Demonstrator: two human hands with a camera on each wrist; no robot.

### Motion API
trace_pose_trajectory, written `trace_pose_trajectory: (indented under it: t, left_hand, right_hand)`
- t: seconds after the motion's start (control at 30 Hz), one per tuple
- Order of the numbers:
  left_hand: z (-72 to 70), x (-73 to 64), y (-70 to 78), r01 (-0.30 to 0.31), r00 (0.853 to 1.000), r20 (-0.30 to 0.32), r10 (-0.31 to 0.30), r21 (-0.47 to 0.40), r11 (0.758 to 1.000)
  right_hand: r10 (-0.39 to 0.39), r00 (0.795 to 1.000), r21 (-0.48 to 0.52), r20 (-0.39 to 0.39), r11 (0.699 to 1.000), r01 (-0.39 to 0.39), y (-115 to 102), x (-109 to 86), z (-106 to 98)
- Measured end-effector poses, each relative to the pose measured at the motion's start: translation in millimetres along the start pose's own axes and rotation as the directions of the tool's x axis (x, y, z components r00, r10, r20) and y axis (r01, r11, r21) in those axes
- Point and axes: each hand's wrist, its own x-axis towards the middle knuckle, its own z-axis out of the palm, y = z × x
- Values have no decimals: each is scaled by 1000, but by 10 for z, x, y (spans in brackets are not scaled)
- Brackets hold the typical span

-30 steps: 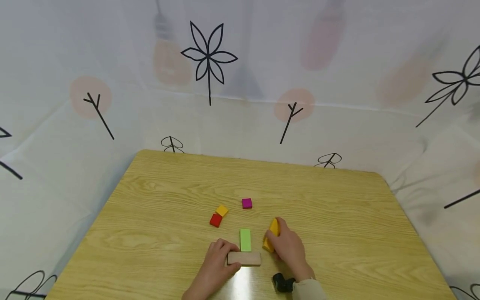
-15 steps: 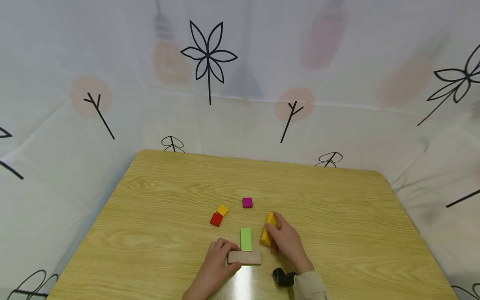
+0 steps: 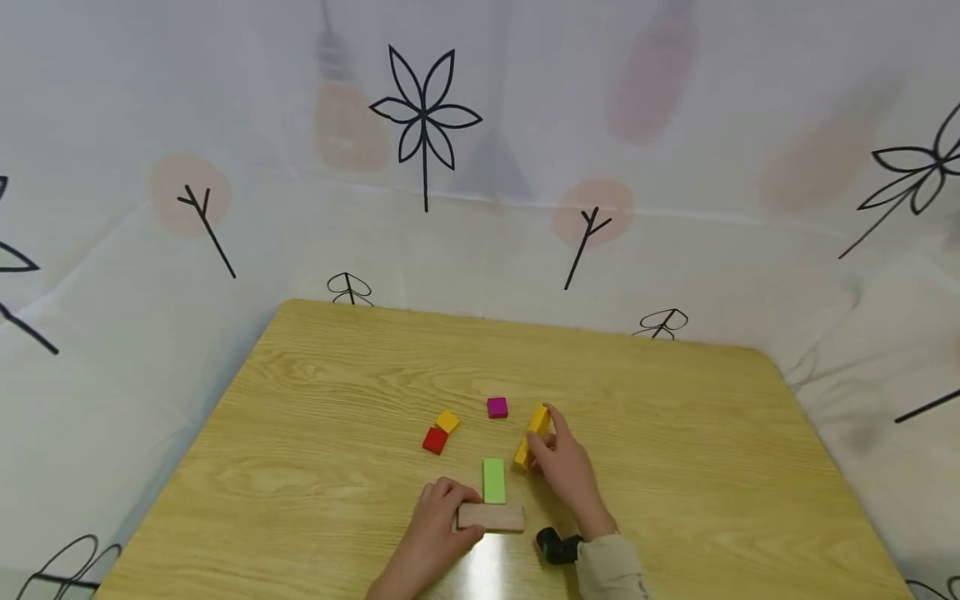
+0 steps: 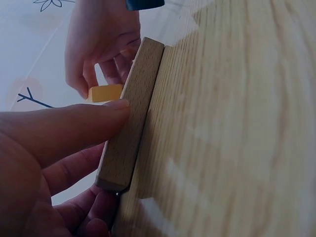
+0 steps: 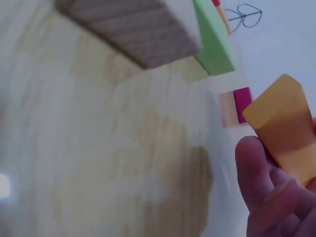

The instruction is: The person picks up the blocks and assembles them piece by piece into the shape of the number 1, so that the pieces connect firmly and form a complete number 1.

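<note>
Head view: toward the table's (image 3: 300,533) near edge, your left hand (image 3: 433,529) grips the plank (image 3: 495,517), green block (image 3: 493,481) set end-on; that pairing looks done. Apart from it: yellow block (image 3: 524,452), pinched by your right hand (image 3: 567,473); purple cube (image 3: 497,407), red cube (image 3: 435,440), orange cube (image 3: 447,422). Since the earlier frame, yellow block shifts toward the far edge.

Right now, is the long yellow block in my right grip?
In: the right grip holds the long yellow block between thumb and fingers.
</note>
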Motion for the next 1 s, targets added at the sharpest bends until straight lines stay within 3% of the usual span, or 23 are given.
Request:
trace_pose_trajectory:
  t: [0.2,0.43,0.83,1.0]
  left_hand:
    - [-3,-2,-6,8,1000,16,-8,1,1000]
    - [-14,6,-13,30,999,41,-30,-4,1000]
    - [-9,11,-12,30,999,31,-30,3,1000]
    - [-11,18,-6,38,999,39,-38,1,999]
  right_hand:
    - [-20,1000,10,-16,1000,20,-103,58,59]
    - [-41,999,7,20,999,40,-168,117,124]
    - [15,991,-120,137,993,1,-193,187,95]
    - [18,972,-81,234,997,1,-214,180,67]
